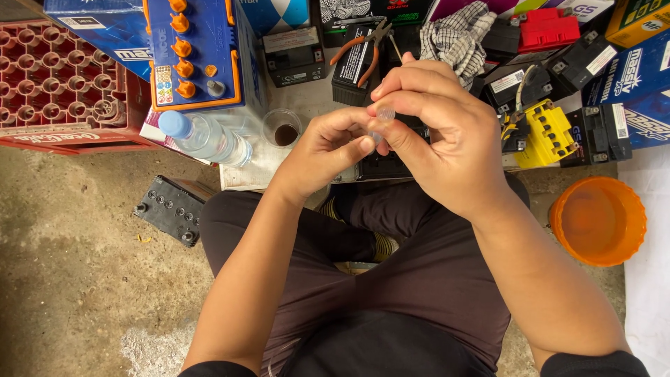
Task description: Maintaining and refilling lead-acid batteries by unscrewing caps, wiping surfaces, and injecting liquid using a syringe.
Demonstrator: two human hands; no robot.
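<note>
Both hands are pinching a small clear cap (385,114), the right hand (440,132) gripping it above and the left hand (328,150) steadying below, over a black battery (380,166), the plastic bottle (206,137) lying untouched at left.

bucket (599,220): orange | crate (63,84): red | cloth (457,35): black-white checked | battery caps (183,47): orange

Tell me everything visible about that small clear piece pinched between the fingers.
The small clear piece looks like a transparent, roundish plastic cap or plug, mostly hidden by fingers. The right hand pinches it at its fingertips, held up over the lap; the left hand touches it from below with thumb and forefinger. Its finer shape cannot be told. It hangs in front of a black battery on the floor.
</note>
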